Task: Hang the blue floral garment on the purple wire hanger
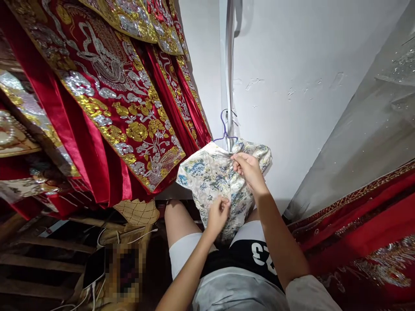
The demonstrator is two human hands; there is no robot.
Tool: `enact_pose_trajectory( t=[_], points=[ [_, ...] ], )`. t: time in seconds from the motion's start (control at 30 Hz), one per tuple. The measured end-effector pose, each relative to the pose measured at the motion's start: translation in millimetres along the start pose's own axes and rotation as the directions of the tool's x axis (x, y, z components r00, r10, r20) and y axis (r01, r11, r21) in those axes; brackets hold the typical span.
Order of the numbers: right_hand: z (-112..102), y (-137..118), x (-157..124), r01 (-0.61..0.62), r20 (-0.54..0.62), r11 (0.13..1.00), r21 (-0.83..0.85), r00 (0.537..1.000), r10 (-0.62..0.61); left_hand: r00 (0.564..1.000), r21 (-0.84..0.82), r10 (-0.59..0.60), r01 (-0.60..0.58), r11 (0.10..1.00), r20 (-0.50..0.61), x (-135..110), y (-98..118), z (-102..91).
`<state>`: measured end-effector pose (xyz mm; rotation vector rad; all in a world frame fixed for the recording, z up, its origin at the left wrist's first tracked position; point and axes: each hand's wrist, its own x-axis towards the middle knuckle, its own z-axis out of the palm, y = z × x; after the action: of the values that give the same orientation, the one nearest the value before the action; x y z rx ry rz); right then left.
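Note:
A pale floral brocade garment (210, 177) with blue and yellow flowers hangs in front of me on a purple wire hanger (223, 127), hooked against the white wall. My right hand (248, 170) pinches the fabric near the collar at the top. Lower down, my left hand (218, 214) pinches the front of the same garment. Both hands have their fingers closed on the cloth. The lower part of the garment drops behind my arms toward my lap.
Red embroidered robes (106, 99) with gold and silver thread hang close on the left. More red embroidered cloth (363, 233) lies at the right under clear plastic sheeting (366, 121). A woven hat (138, 211), cables and a dark phone (95, 265) sit on wooden boards at lower left.

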<state>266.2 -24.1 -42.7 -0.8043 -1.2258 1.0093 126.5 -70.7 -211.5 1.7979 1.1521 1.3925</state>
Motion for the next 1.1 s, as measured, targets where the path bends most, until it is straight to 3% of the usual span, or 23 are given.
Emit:
enact_pose_trajectory(
  t=[0.07,0.13,0.23,0.37,0.43,0.5,0.57,0.67,0.7,0.77,0.83,0.9,1.0,1.03,1.07,1.1],
  points=[
    [1.0,-0.2,-4.7,0.007,0.025,1.0,-0.026,1.0,-0.006,0.982,0.01,0.146,-0.146,0.989,-0.115,27.5,35.5,-19.1],
    [3.7,-5.2,-5.8,0.032,0.043,0.998,-0.053,0.999,-0.03,0.914,0.069,0.318,-0.311,0.948,-0.252,61.4,75.1,-37.0],
    [6.8,-12.4,-1.3,0.092,0.073,0.993,-0.074,0.994,-0.087,0.859,0.198,0.467,-0.431,0.88,-0.209,108.9,117.6,-54.2],
    [6.1,8.5,7.1,0.154,0.024,0.985,-0.077,0.988,-0.152,0.836,0.354,0.544,-0.489,0.797,-0.068,137.8,134.0,-55.8],
    [5.0,34.4,6.1,0.119,-0.056,0.986,-0.121,0.99,-0.127,0.817,0.369,0.567,-0.496,0.786,-0.107,139.1,134.0,-58.1],
    [3.5,63.2,-1.2,0.022,-0.111,0.985,-0.173,0.993,-0.041,0.787,0.337,0.56,-0.469,0.816,-0.26,136.0,130.1,-70.0],
    [0.8,87.6,-14.0,-0.067,-0.119,0.98,-0.188,0.992,0.045,0.748,0.231,0.455,-0.393,0.89,-0.483,129.1,118.5,-90.7],
    [-4.4,106.9,-35.3,-0.121,-0.069,0.978,-0.168,0.991,0.111,0.681,-0.167,0.042,-0.239,0.957,-0.731,109.3,81.6,-119.8],
    [-5.5,108.6,-41.0,-0.134,-0.039,0.977,-0.165,0.991,0.129,0.665,-0.367,-0.149,-0.2,0.908,-0.732,100.9,65.4,-123.8],
    [-6.0,106.7,-49.2,-0.158,0.04,0.974,-0.165,0.985,0.167,0.654,-0.67,-0.469,-0.078,0.738,-0.593,84.6,33.6,-119.7],
    [-4.8,100.6,-54.3,-0.183,0.128,0.968,-0.174,0.97,0.207,0.661,-0.73,-0.551,0.007,0.684,-0.51,72.0,10.3,-103.1],
    [-3.9,93.7,-57.9,-0.237,0.272,0.947,-0.217,0.917,0.292,0.704,-0.731,-0.554,0.071,0.678,-0.445,64.6,1.4,-82.4],
    [-5.5,88.1,-61.3,-0.314,0.493,0.871,-0.378,0.729,0.476,0.771,-0.723,-0.522,0.119,0.68,-0.364,60.2,13.8,-58.2],
    [-6.8,88.4,-61.4,-0.319,0.51,0.853,-0.413,0.695,0.507,0.798,-0.717,-0.497,0.122,0.687,-0.341,59.2,22.5,-52.9],
    [-8.4,89.8,-61.0,-0.32,0.489,0.849,-0.42,0.708,0.509,0.83,-0.707,-0.461,0.12,0.697,-0.313,58.1,32.4,-48.6],
    [-10.6,92.1,-60.2,-0.316,0.433,0.86,-0.4,0.762,0.481,0.87,-0.693,-0.411,0.118,0.711,-0.274,56.5,42.8,-45.1]
  ],
)
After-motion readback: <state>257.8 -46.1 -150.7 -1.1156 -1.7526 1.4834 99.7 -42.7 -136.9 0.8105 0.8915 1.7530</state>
